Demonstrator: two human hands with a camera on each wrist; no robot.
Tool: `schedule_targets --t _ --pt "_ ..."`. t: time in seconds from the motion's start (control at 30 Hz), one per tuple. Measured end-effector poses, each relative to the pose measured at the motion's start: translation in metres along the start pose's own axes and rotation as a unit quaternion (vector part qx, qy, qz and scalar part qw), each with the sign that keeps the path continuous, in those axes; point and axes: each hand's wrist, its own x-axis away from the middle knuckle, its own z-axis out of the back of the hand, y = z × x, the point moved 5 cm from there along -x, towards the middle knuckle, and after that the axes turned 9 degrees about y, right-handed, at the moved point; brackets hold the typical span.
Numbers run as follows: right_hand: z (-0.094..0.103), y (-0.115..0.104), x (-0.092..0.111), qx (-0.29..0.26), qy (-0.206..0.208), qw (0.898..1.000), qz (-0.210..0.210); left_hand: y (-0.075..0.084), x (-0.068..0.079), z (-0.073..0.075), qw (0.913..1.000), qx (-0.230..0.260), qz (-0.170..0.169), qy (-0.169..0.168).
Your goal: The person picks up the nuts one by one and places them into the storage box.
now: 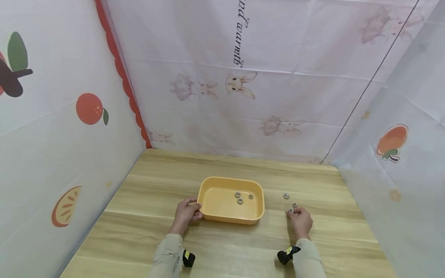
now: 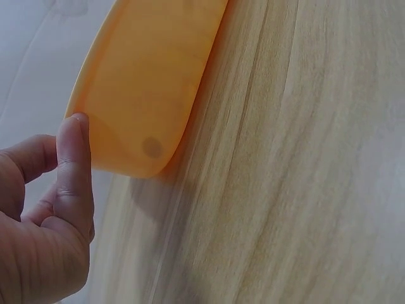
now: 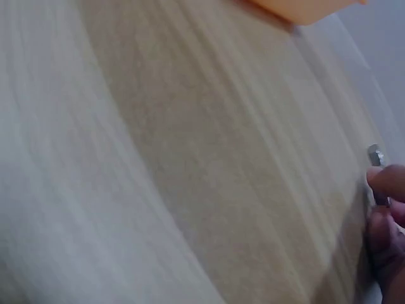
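A yellow rectangular tray point(image 1: 215, 202) lies on the wooden table with several metal hex nuts point(image 1: 240, 201) inside, toward its right half. My left hand point(image 1: 186, 212) pinches the tray's left end; in the left wrist view the thumb point(image 2: 74, 171) presses the outside of the wall near the rim. To the right of the tray, my right hand point(image 1: 301, 222) pinches a small nut point(image 1: 291, 211) between thumb and fingertips, low over the table. Just beyond those fingertips lies another small nut point(image 1: 294, 205), and a larger nut point(image 1: 286, 195) sits farther back.
The wooden table point(image 1: 243, 247) is bordered by printed fabric walls, one behind point(image 1: 215, 143) and one at each side. A black wrist camera point(image 1: 188, 258) sits by the left sleeve and another camera point(image 1: 286, 256) by the right sleeve.
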Motion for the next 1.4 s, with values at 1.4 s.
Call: schedule_targets --t 1.4 --pt "-0.002 -0.047 0.043 -0.255 -0.161 0.945 -0.124 -0.001 0.003 -0.001 0.9998 0.010 0.013 0.006"
